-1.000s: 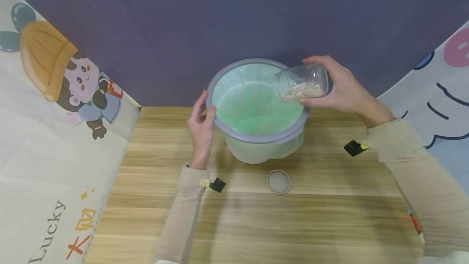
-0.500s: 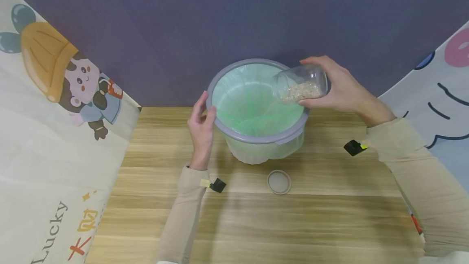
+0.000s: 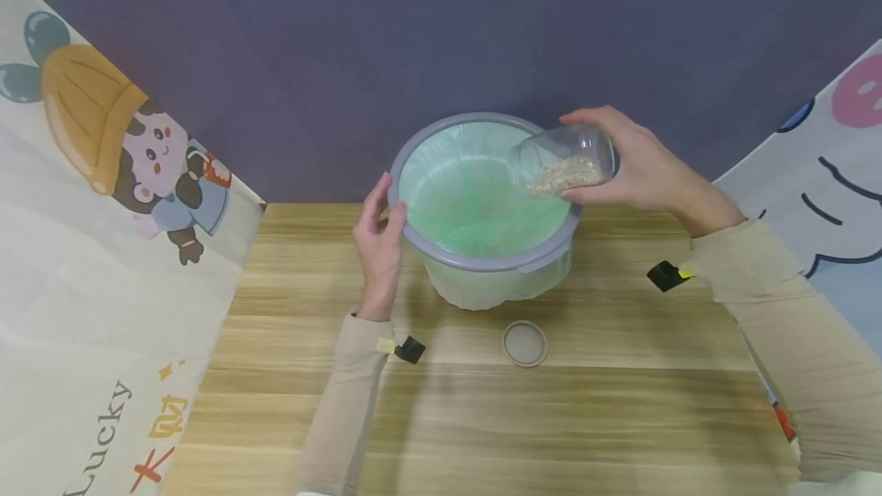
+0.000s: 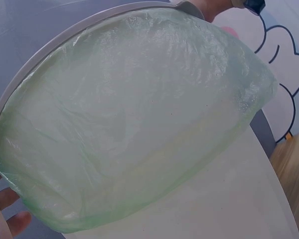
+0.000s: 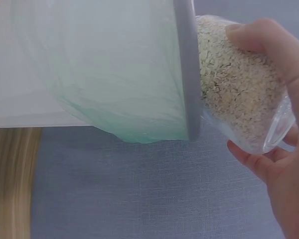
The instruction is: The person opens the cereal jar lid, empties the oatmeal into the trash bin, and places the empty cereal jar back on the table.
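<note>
A round trash bin with a grey rim stands on the wooden table, lined with a thin green bag. At the rim's left side my left hand grips it between thumb and fingers. Over the right part of the opening, a clear glass jar lies tipped, its mouth pointing left and inward. My right hand holds the jar round its base end. Pale rolled oats lie along the jar's lower side. In the left wrist view the bag's outer skirt hides the bin's wall.
A round jar lid lies on the table in front of the bin. Behind the bin rises a dark blue-grey wall. Printed cloth sheets hang at the left and right.
The jar and my right hand have shifted very slightly left and down, with the oats still inside. My left hand keeps its grip on the rim.
</note>
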